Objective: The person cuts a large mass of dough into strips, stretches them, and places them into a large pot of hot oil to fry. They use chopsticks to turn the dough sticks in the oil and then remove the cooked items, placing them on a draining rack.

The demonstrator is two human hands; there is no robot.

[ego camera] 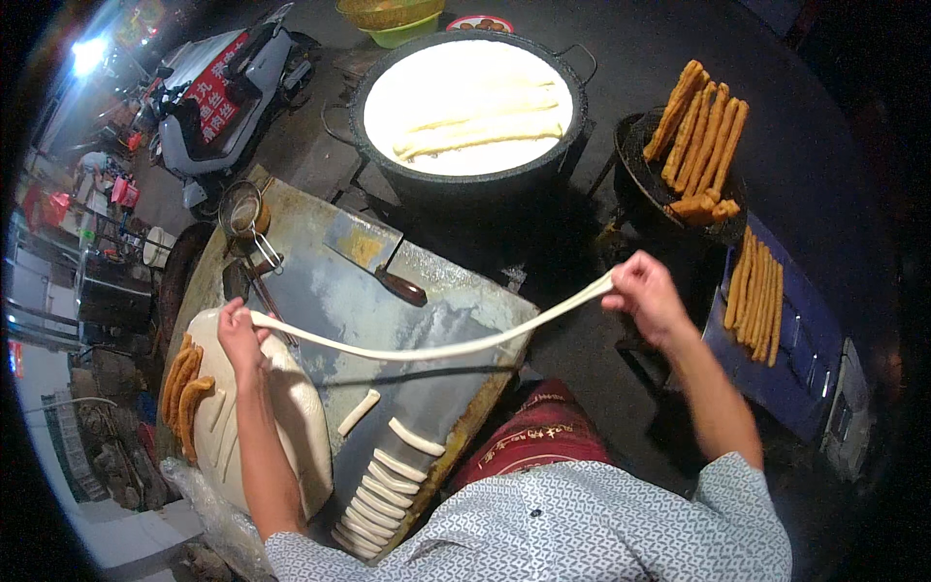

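A long, thin strip of raw dough (429, 354) hangs in a sagging curve between my two hands. Its left end is pinched in my left hand (242, 336), above a large flat slab of dough (309, 429). My right hand (644, 295) grips the other end, raised past the right corner of the metal-topped worktable (465, 324). Below the strip, several short dough pieces (393, 473) lie in a row along the table's near edge, and one separate piece (358, 412) rests to their left. Pale dough sticks (480, 134) float in a big pot of oil (465, 164).
A cleaver (393, 280) and a wire strainer (241, 211) lie on the table. Fried dough sticks (702, 138) stand in a dark rack (640, 182) at right; more (755, 298) lie on a blue surface (789, 385). Several fried pieces (188, 393) sit left. A scooter (225, 109) is parked beyond.
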